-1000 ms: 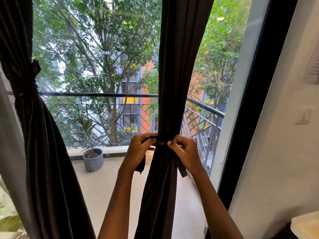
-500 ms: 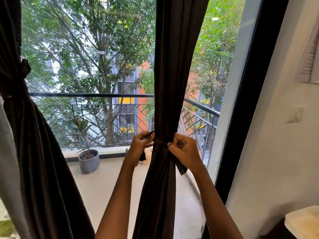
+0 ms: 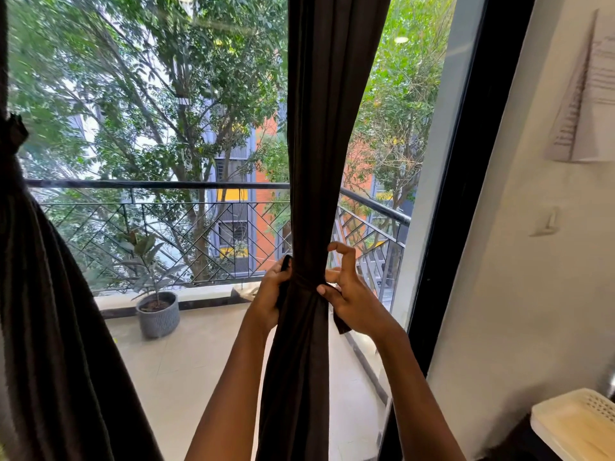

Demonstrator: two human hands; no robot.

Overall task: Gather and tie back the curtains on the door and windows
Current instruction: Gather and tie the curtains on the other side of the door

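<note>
A dark brown curtain [image 3: 319, 128] hangs gathered in front of the glass door, cinched by a matching tie band [image 3: 304, 280] at railing height. My left hand [image 3: 271, 294] grips the band's left end against the curtain's side. On the curtain's other side, my right hand [image 3: 349, 294] keeps the band's other end under its lower fingers, and that end hangs out below the palm. Its forefinger is lifted and bent above the band, and one fingertip touches the fabric. A second dark curtain [image 3: 50, 311] at the far left hangs tied with a knot [image 3: 13, 133].
The black door frame [image 3: 466, 194] and a white wall with a small hook [image 3: 549, 224] and hanging papers [image 3: 589, 94] stand right. A cream basket [image 3: 579, 424] sits at lower right. Outside are a balcony railing [image 3: 149, 184] and a grey potted plant [image 3: 158, 314].
The view has shifted right. My right hand has loosened from a tight fist, with its forefinger now lifted. The left hand has slid closer against the curtain at the band.
</note>
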